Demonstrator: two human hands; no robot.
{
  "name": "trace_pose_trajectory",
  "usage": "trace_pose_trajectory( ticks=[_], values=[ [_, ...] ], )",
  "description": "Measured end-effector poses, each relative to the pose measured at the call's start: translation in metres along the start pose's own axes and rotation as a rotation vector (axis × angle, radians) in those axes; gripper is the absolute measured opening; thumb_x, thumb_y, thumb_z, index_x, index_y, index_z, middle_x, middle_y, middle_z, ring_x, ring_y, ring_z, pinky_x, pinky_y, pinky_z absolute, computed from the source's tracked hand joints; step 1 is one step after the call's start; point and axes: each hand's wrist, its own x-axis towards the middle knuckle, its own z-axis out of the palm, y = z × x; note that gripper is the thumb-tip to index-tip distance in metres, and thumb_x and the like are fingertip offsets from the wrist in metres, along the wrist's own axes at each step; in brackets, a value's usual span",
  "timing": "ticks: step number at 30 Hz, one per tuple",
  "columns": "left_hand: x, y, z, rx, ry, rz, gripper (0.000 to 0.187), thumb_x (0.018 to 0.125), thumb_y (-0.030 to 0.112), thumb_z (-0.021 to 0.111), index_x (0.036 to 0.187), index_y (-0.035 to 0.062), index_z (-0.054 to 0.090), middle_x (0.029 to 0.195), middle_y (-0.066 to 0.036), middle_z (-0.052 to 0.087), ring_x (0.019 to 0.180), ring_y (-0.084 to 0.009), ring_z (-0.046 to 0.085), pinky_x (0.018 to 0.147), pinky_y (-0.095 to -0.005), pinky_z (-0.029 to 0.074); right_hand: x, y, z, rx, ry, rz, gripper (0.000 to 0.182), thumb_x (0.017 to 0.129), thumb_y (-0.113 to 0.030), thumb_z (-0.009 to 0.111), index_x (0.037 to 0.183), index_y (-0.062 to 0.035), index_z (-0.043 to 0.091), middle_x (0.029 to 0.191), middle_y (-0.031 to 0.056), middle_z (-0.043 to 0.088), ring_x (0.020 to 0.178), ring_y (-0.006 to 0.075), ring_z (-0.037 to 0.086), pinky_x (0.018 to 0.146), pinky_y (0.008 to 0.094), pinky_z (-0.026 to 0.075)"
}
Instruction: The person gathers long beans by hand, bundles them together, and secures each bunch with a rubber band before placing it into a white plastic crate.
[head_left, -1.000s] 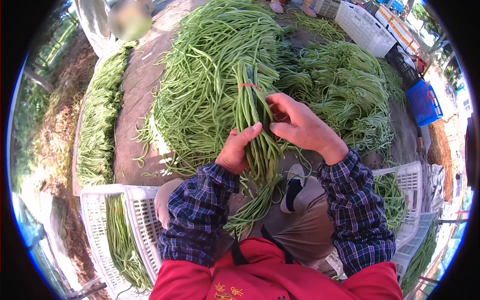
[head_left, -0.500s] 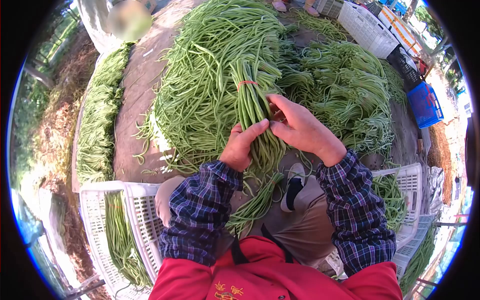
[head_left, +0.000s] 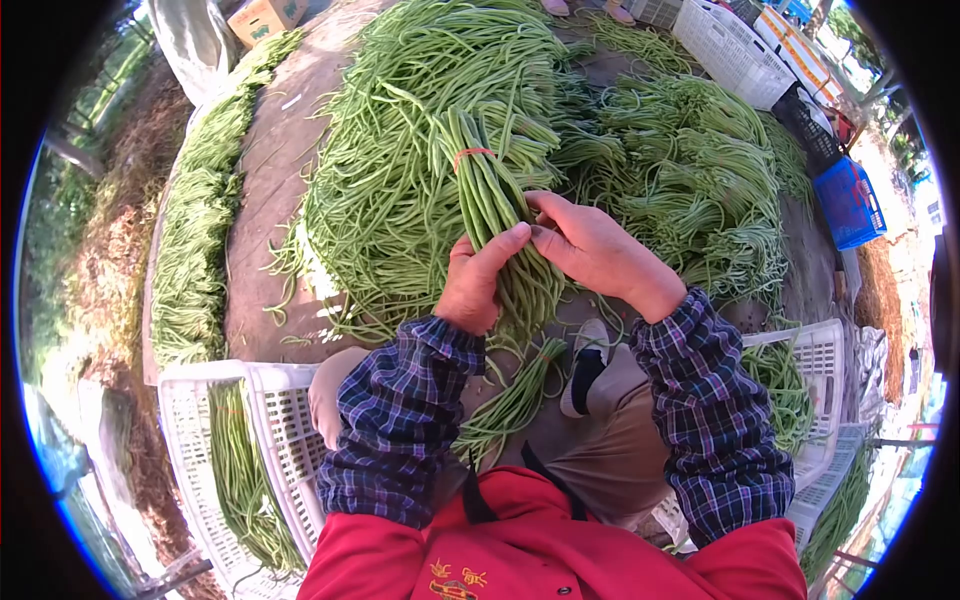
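Note:
A bundle of green long beans [head_left: 482,190] with a red band round its upper part is held up before me. My left hand [head_left: 480,279] is wrapped round its middle from the left, thumb across the front. From the right side, my right hand [head_left: 598,250] is closed on the same bundle, its thumb tip close to the left thumb. The fingers behind the beans are hidden. Just beyond the bundle lies a large heap of loose long beans [head_left: 400,140]. Below, near my shoe, rests a smaller bunch of beans [head_left: 515,400].
White crates [head_left: 283,400] with beans stand at my left, and another white crate [head_left: 822,400] at my right. More beans [head_left: 700,190] are piled on the right, with a long row of beans [head_left: 195,240] on the left. A blue crate [head_left: 848,205] stands far right.
Both hands and the banded bundle have shifted slightly left, and the bundle's top leans a little more to the left. The blurred patch at upper left is gone, and a cardboard box shows there.

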Motion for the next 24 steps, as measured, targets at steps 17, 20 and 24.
trace_pose_trajectory(
  ticks=[17, 20, 24],
  values=[
    [0.005, -0.004, -0.008, 0.159, 0.083, 0.052, 0.024, 0.08, 0.006, 0.065, 0.103, 0.0005, 0.061, 0.092, -0.005, 0.065, 0.081, -0.0121, 0.062, 0.07, -0.0257, 0.051, 0.006, 0.021, 0.012, -0.171, -0.014, -0.034, 0.029, 0.086, -0.022, 0.05, 0.105, -0.0003, 0.054, 0.09, 0.0224, 0.061, 0.087, 0.0408, 0.057, 0.073, 0.0462, 0.046],
    [0.01, -0.014, -0.012, 0.207, 0.09, 0.057, 0.026, 0.08, 0.006, 0.067, 0.105, 0.0013, 0.061, 0.094, -0.004, 0.065, 0.082, -0.011, 0.061, 0.071, -0.0242, 0.049, 0.004, 0.025, 0.012, -0.239, -0.003, -0.063, 0.022, 0.084, -0.019, 0.05, 0.095, 0.0006, 0.055, 0.084, 0.0222, 0.061, 0.084, 0.0407, 0.058, 0.07, 0.0472, 0.046],
    [0.014, -0.027, -0.018, 0.29, 0.096, 0.035, 0.027, 0.079, 0.007, 0.068, 0.105, 0.0015, 0.062, 0.097, -0.003, 0.065, 0.085, -0.0097, 0.061, 0.075, -0.0229, 0.047, 0.002, 0.036, 0.015, -0.358, -0.067, 0.014, 0.019, 0.083, -0.016, 0.052, 0.092, 0.0004, 0.054, 0.084, 0.022, 0.059, 0.082, 0.0412, 0.057, 0.068, 0.0454, 0.045]
  ],
)
